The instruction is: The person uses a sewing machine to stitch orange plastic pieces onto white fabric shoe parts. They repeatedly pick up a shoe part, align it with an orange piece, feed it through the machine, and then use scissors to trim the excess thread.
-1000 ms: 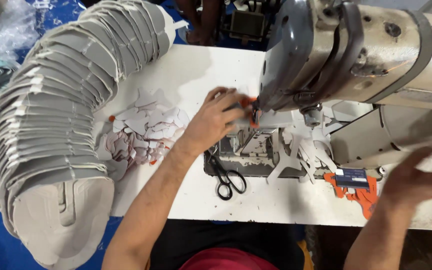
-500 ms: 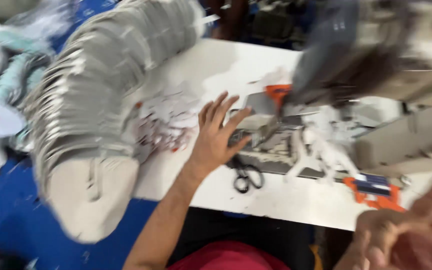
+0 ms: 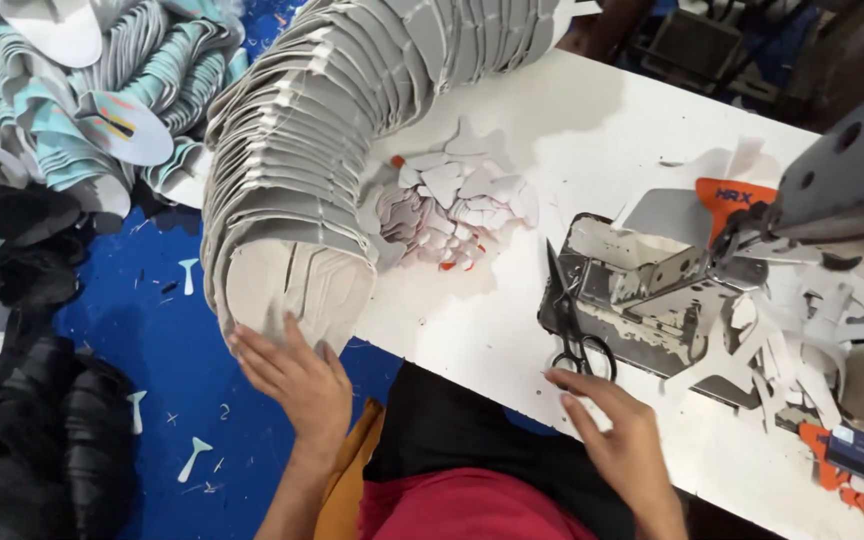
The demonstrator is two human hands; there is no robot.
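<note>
1. Since the earlier frames, the left hand (image 3: 297, 385) has left the sewing machine area and dropped to the near end of the long curved stack of grey cut pieces (image 3: 322, 150).
2. Far left, teal and white cut pieces (image 3: 102, 110) lie heaped beside black material (image 3: 32, 420) on the blue floor (image 3: 182, 380).
3. Left hand is open, fingers spread, touching the bottom grey piece but not gripping it.
4. Small white scraps (image 3: 462, 205) lie on the white worktop (image 3: 572, 140) just beside the stack.
5. Black scissors (image 3: 574, 320) rest near the worktop's front edge.
6. Right hand (image 3: 622, 440) has come down near the scissors, open and empty.
7. Sewing machine (image 3: 832, 200) stands at right.
</note>
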